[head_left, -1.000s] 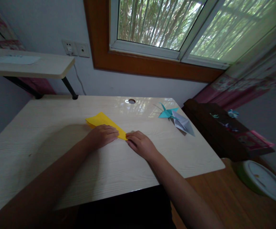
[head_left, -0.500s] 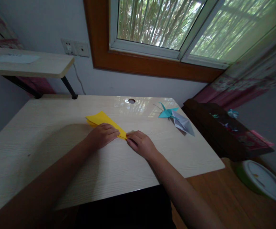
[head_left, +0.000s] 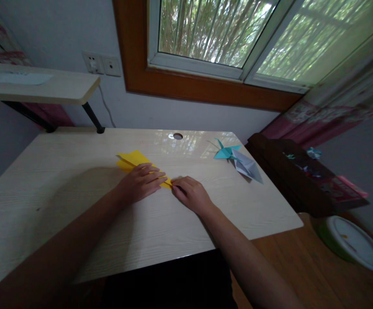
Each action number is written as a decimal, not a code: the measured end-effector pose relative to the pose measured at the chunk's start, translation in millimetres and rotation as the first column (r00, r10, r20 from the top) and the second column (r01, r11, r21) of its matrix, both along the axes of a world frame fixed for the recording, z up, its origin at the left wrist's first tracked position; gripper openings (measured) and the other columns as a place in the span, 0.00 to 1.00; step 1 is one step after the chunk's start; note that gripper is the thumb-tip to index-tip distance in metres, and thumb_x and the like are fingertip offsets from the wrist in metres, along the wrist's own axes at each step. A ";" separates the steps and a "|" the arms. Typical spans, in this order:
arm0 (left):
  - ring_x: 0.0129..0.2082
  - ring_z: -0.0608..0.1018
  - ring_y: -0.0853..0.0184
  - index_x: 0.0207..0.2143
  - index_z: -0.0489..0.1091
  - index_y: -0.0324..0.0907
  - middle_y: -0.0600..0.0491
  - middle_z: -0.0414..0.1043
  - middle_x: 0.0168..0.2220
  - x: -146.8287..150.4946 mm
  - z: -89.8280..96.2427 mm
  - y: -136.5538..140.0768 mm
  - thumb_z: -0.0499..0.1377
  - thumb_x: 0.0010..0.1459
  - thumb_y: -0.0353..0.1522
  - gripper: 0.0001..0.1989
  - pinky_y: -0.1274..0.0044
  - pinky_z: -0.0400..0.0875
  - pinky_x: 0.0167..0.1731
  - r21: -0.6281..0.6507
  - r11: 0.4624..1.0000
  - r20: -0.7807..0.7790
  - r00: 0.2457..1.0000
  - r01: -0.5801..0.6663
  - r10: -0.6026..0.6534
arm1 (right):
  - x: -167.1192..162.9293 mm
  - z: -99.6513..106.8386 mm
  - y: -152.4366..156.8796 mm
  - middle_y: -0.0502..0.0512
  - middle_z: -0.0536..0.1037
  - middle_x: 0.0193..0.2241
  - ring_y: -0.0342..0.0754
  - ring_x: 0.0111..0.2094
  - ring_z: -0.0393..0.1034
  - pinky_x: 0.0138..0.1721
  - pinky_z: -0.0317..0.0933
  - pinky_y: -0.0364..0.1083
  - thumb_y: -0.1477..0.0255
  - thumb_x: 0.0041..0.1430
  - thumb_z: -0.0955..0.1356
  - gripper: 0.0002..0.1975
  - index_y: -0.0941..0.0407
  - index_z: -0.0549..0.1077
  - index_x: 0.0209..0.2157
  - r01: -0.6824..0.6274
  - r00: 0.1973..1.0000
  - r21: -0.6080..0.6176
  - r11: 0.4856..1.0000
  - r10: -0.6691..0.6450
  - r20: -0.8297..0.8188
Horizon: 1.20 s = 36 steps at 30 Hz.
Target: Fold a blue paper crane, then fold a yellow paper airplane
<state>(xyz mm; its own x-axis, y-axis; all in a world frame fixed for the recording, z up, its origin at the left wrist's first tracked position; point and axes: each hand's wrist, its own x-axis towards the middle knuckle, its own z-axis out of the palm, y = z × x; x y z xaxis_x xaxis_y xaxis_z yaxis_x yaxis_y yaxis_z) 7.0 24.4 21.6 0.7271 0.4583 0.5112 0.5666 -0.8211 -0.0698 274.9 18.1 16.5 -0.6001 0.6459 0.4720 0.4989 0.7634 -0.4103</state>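
Observation:
A folded sheet of yellow paper [head_left: 135, 157] lies slantwise on the pale wooden desk [head_left: 170, 227], its wide end at the upper left and its narrow tip at the lower right. My left hand [head_left: 144, 182] lies across its middle, fingers stretched out over the folded layers and hiding part of them. At the narrow tip, my right hand [head_left: 191, 193] pinches the paper between thumb and fingers. The layers stand slightly apart at the wide end.
A turquoise folded paper bird [head_left: 225, 151] and a pale grey folded paper shape [head_left: 248, 166] lie at the desk's right. A raised shelf [head_left: 70, 88] stands back left. Beyond the right edge are a dark cabinet [head_left: 279, 180] and a round white-lidded bin [head_left: 356, 244].
My left hand has shifted slightly up and right, its fingers more spread over the paper. The layers at the paper's wide end have opened a little. My right hand has barely moved.

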 end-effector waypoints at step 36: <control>0.47 0.77 0.64 0.52 0.74 0.46 0.54 0.79 0.45 5.6 4.0 -4.5 0.59 0.66 0.26 0.14 0.61 0.66 0.62 0.118 0.993 0.034 0.999 0.002 -0.006 | -1.4 -0.8 -3.8 0.56 0.83 0.41 0.52 0.42 0.76 0.47 0.69 0.54 0.65 0.67 0.68 0.08 0.51 0.77 0.45 0.007 1.000 -0.029 1.000 -0.008 -0.018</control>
<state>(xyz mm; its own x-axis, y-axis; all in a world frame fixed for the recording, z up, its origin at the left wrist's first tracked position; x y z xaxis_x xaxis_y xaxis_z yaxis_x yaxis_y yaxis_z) 12.6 19.8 25.6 0.7102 0.3900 0.5861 0.5668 -0.8106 -0.1474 273.5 14.3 15.6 -0.5867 0.6638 0.4638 0.4970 0.7474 -0.4410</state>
